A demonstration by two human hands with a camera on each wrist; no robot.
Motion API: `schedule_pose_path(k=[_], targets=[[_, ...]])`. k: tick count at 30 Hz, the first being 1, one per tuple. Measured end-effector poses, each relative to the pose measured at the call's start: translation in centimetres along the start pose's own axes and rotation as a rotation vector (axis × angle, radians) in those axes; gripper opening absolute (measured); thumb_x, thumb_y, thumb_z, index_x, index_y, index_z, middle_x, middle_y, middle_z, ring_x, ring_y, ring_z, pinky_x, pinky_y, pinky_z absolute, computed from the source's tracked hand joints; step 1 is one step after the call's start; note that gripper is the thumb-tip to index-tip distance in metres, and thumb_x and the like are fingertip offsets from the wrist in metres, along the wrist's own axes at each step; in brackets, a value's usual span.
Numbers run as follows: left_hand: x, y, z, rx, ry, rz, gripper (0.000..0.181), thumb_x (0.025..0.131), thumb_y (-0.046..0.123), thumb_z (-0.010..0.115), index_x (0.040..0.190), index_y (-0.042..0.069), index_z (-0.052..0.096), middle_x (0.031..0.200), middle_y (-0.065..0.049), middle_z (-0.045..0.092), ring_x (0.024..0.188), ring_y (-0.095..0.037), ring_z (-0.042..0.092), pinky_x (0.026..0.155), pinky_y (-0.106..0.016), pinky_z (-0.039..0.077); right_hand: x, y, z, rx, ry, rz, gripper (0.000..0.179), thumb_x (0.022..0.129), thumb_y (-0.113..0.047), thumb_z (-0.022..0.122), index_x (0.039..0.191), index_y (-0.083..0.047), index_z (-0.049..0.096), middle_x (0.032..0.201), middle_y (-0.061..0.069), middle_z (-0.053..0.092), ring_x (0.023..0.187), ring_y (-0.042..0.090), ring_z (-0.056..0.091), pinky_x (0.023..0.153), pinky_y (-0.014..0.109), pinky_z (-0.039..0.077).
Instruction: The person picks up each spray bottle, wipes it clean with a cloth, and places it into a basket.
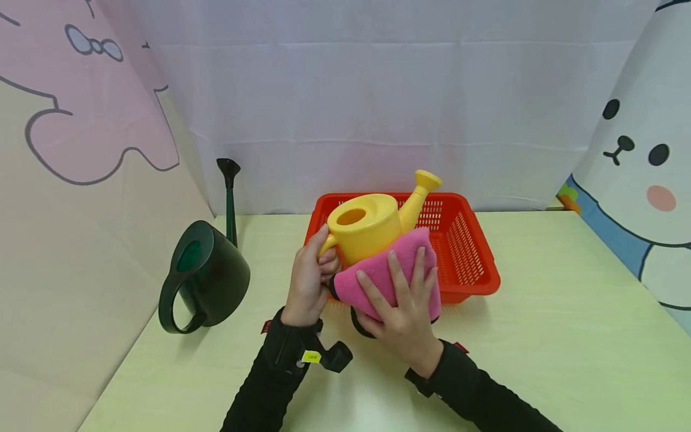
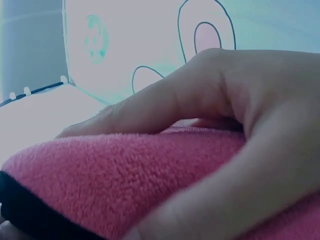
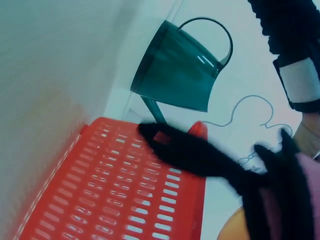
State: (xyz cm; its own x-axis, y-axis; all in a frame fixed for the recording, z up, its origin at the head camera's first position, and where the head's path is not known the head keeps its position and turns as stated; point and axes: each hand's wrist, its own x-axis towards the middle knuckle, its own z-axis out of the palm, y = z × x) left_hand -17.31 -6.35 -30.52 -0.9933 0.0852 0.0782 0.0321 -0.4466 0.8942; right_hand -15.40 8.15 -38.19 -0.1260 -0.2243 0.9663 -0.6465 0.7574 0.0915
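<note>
My left hand (image 1: 312, 279) grips the handle of a yellow watering can (image 1: 372, 223), tilted in front of a red basket. My right hand (image 1: 403, 306) holds a thick pink cloth (image 1: 353, 288) with black edging against the can's lower side, its fingers spread over the fabric. In the left wrist view, the right hand (image 2: 215, 100) arches over the fuzzy pink cloth (image 2: 125, 165), thumb on the near side and fingers on the far side. The right wrist view shows blurred black edging of the cloth (image 3: 200, 152) and a bit of the yellow can (image 3: 234, 225); the can's underside is hidden.
Behind the can stands the red slotted basket (image 1: 464, 252), against the back curtain. To the left is a dark green watering can (image 1: 221, 282) with a long upright spout. Printed fabric walls (image 1: 81, 240) flank the pale table (image 1: 567, 336).
</note>
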Motion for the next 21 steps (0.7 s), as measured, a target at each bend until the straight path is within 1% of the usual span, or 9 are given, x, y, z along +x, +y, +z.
schedule_pose_path(k=[3, 5, 8, 10, 13, 15, 17, 18, 21], targets=[[0.0, 0.0, 0.0, 0.02, -0.019, 0.018, 0.035, 0.097, 0.03, 0.039, 0.067, 0.012, 0.035, 0.051, 0.008, 0.029, 0.041, -0.005, 0.029, 0.044, -0.018, 0.021, 0.1, 0.3, -0.1, 0.046, 0.014, 0.038, 0.05, 0.09, -0.036, 0.052, 0.136, -0.02, 0.044, 0.145, 0.021, 0.031, 0.133, 0.052, 0.019, 0.103, 0.067, 0.015], [-0.1, 0.0, -0.1, 0.039, -0.028, 0.029, 0.039, 0.097, 0.031, 0.039, 0.064, 0.012, 0.033, 0.049, 0.008, 0.028, 0.041, -0.005, 0.027, 0.044, -0.019, 0.021, 0.2, 0.5, -0.3, 0.09, 0.022, 0.075, 0.051, 0.09, -0.035, 0.052, 0.137, -0.019, 0.043, 0.146, 0.02, 0.029, 0.133, 0.051, 0.02, 0.106, 0.063, 0.017], [-0.2, 0.2, -0.2, 0.06, -0.039, 0.041, 0.045, 0.097, 0.033, 0.037, 0.057, 0.013, 0.029, 0.046, 0.008, 0.026, 0.039, -0.007, 0.025, 0.044, -0.021, 0.02, 0.4, 0.9, -0.4, 0.192, 0.03, 0.131, 0.054, 0.09, -0.035, 0.053, 0.139, -0.017, 0.04, 0.147, 0.022, 0.026, 0.133, 0.049, 0.021, 0.111, 0.052, 0.02], [-0.3, 0.4, -0.3, 0.054, -0.046, 0.04, 0.048, 0.097, 0.033, 0.037, 0.054, 0.014, 0.027, 0.044, 0.008, 0.026, 0.038, -0.007, 0.024, 0.044, -0.022, 0.019, 0.6, 1.1, -0.4, 0.27, 0.033, 0.168, 0.057, 0.09, -0.034, 0.055, 0.14, -0.016, 0.037, 0.147, 0.024, 0.024, 0.134, 0.048, 0.021, 0.112, 0.044, 0.023], [-0.4, 0.6, -0.4, 0.033, -0.063, 0.039, 0.049, 0.097, 0.033, 0.036, 0.053, 0.015, 0.027, 0.043, 0.009, 0.026, 0.037, -0.008, 0.023, 0.044, -0.023, 0.017, 0.7, 1.4, -0.5, 0.387, 0.027, 0.242, 0.062, 0.09, -0.035, 0.055, 0.143, -0.012, 0.032, 0.147, 0.026, 0.02, 0.135, 0.041, 0.024, 0.108, 0.032, 0.031], [-0.4, 0.7, -0.5, 0.014, -0.076, 0.04, 0.049, 0.098, 0.032, 0.035, 0.052, 0.016, 0.027, 0.042, 0.009, 0.026, 0.036, -0.007, 0.022, 0.043, -0.022, 0.016, 0.8, 1.4, -0.6, 0.45, 0.012, 0.3, 0.064, 0.091, -0.036, 0.052, 0.144, -0.009, 0.027, 0.148, 0.027, 0.018, 0.137, 0.035, 0.026, 0.106, 0.027, 0.033], [-0.4, 0.8, -0.6, 0.002, -0.088, 0.043, 0.05, 0.098, 0.032, 0.033, 0.051, 0.017, 0.026, 0.042, 0.009, 0.025, 0.036, -0.007, 0.021, 0.043, -0.022, 0.015, 0.8, 1.4, -0.7, 0.476, -0.006, 0.338, 0.069, 0.091, -0.039, 0.051, 0.145, -0.007, 0.023, 0.148, 0.028, 0.016, 0.137, 0.033, 0.026, 0.107, 0.026, 0.031], [-0.3, 0.8, -0.7, -0.002, -0.094, 0.046, 0.05, 0.098, 0.031, 0.033, 0.051, 0.017, 0.026, 0.042, 0.009, 0.024, 0.036, -0.007, 0.021, 0.043, -0.022, 0.015, 0.8, 1.4, -0.7, 0.469, -0.016, 0.344, 0.072, 0.09, -0.042, 0.051, 0.145, -0.006, 0.021, 0.148, 0.027, 0.015, 0.137, 0.033, 0.025, 0.108, 0.026, 0.03], [-0.4, 0.8, -0.8, -0.005, -0.1, 0.049, 0.05, 0.099, 0.031, 0.032, 0.051, 0.018, 0.027, 0.043, 0.008, 0.023, 0.036, -0.007, 0.021, 0.043, -0.022, 0.015, 0.9, 1.3, -0.7, 0.402, -0.021, 0.297, 0.083, 0.086, -0.05, 0.055, 0.145, -0.004, 0.02, 0.147, 0.028, 0.017, 0.137, 0.039, 0.02, 0.113, 0.034, 0.024]])
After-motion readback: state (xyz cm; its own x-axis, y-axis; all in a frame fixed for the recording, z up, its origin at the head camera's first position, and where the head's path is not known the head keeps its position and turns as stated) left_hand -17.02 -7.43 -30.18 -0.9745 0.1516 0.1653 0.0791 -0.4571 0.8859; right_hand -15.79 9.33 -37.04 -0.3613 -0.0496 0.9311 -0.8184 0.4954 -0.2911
